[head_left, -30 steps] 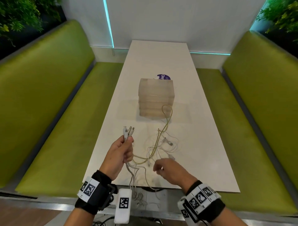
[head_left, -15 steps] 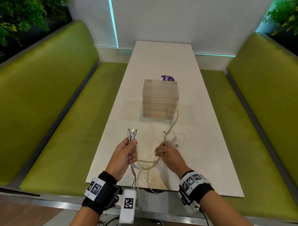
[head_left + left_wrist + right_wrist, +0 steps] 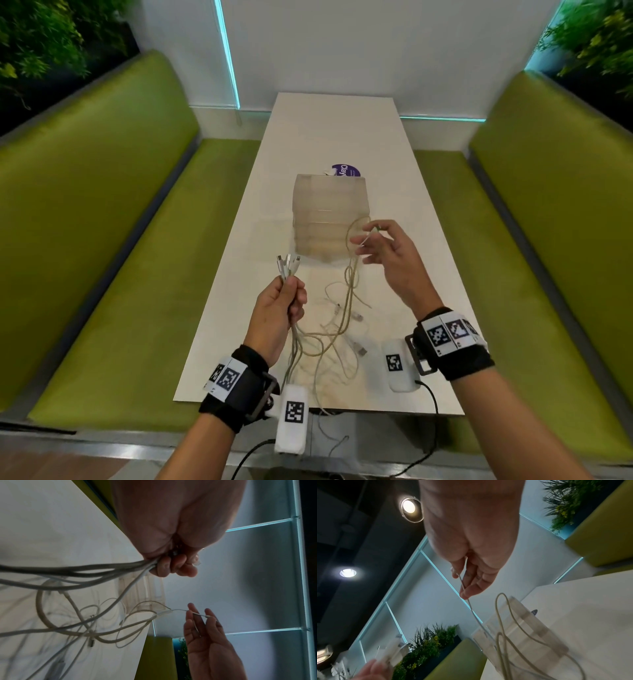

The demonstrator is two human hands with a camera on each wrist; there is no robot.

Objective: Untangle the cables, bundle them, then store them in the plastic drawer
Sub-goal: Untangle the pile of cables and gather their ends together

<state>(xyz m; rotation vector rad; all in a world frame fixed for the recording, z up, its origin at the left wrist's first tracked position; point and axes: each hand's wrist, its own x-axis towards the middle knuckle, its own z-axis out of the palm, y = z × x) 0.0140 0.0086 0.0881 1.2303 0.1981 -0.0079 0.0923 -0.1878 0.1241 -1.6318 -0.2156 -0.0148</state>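
My left hand (image 3: pixel 284 301) is held above the white table (image 3: pixel 342 137) and grips a bunch of white cables just below their connectors (image 3: pixel 287 265), which stick up. The rest of the cables (image 3: pixel 339 329) trail down in a loose tangle on the table and over its near edge. My right hand (image 3: pixel 387 250) is raised in front of the translucent plastic drawer unit (image 3: pixel 330 219), and in the left wrist view it pinches the end of a thin white cable (image 3: pixel 200 614) between thumb and fingers. A beige cable loop (image 3: pixel 508 609) arches up beside the drawers.
A purple round sticker (image 3: pixel 346 170) lies just behind the drawer unit. Green padded benches run along the left (image 3: pixel 102 240) and right (image 3: pixel 548 240) sides of the table. A white wall closes the far end, with plants in both upper corners.
My right hand has risen from the tangle on the table, lifting the thin white cable end up in front of the drawers. The left hand keeps its grip on the bunch.
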